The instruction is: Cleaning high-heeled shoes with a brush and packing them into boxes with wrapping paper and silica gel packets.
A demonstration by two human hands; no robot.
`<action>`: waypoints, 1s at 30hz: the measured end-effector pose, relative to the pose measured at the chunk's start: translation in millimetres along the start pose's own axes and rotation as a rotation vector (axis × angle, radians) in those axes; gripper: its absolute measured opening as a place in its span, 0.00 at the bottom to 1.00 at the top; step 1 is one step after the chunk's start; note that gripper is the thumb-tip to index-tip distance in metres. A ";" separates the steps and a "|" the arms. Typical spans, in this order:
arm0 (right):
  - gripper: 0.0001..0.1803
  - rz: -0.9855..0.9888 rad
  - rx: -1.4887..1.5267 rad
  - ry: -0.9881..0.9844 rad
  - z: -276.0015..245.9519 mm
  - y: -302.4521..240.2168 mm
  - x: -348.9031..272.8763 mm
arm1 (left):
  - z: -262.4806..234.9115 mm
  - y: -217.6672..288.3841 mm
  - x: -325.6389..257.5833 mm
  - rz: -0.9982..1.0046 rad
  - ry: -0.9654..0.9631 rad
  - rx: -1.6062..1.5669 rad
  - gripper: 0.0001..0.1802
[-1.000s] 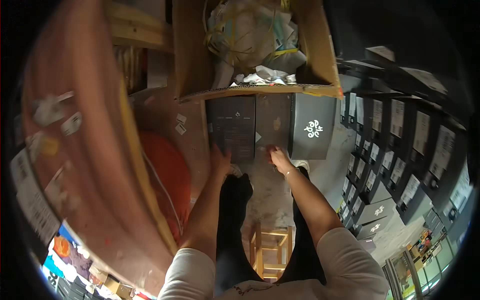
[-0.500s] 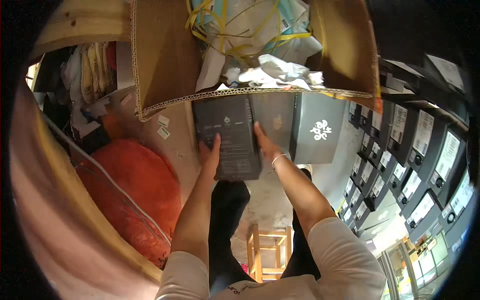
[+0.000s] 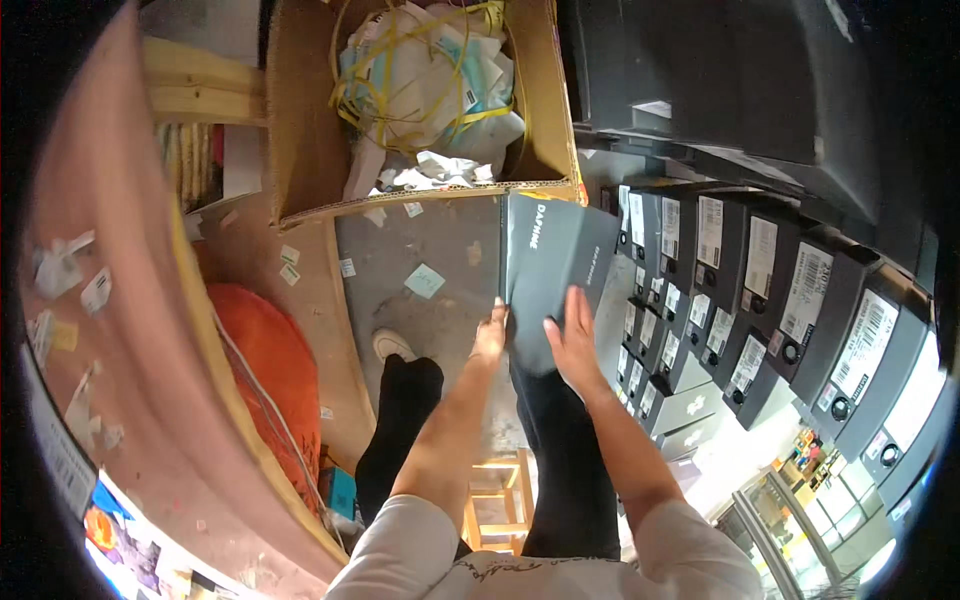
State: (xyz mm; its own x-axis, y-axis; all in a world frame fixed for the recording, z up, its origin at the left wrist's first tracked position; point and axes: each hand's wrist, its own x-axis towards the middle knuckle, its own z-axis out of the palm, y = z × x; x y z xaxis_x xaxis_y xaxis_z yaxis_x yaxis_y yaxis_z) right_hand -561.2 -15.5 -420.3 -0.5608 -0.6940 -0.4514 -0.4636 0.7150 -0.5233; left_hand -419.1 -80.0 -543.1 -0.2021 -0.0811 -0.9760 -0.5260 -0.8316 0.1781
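Observation:
A grey lidded shoe box [image 3: 553,270] with white print is tilted over my right knee, between my two hands. My left hand [image 3: 490,330] is against its left side, thumb up along the edge. On its right part lies my right hand [image 3: 573,340], fingers stretched over the surface. The box's underside is hidden. Just beyond it stands an open cardboard carton [image 3: 420,202], filled with crumpled white and pale blue wrapping [image 3: 425,90] and yellow strapping bands [image 3: 370,105].
Stacked dark shoe boxes [image 3: 760,260] with white labels line the right. A red round bundle [image 3: 265,370] and a cable [image 3: 250,375] lie at the left, beside a padded edge [image 3: 230,410]. A wooden stool [image 3: 497,505] is beneath me. Paper scraps dot the floor [image 3: 440,240].
The view has turned right. The dark box held earlier over the floor is no longer seen there; my hands are now at a grey box further right, by the stacks.

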 end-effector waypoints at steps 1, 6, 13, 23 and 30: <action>0.41 0.000 -0.211 -0.103 5.2 14.5 6.7 | -1.0 29.7 -52.6 0.213 -0.097 0.191 0.40; 0.42 0.059 -0.421 -0.237 54.0 49.4 15.8 | -55.4 -37.6 -112.2 0.345 0.013 0.504 0.21; 0.22 -0.365 -0.289 -0.671 -80.6 -71.4 -58.2 | -118.0 -76.9 -350.4 0.546 0.456 0.326 0.25; 0.22 -1.015 -0.468 -1.033 -123.7 -242.3 -190.2 | -68.8 -193.5 -700.5 0.867 1.510 0.099 0.14; 0.26 -0.853 -0.199 -1.815 -79.5 -444.7 -435.7 | -119.9 -391.4 -876.3 -0.034 2.304 -0.061 0.16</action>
State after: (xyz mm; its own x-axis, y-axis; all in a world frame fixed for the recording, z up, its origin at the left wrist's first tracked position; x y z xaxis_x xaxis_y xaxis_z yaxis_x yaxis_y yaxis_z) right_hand -165.2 -24.4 66.5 0.9504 0.0334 -0.3093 -0.3110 0.1300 -0.9415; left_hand 62.9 250.7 227.4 0.7765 -0.3071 0.5502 -0.4819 -0.8520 0.2045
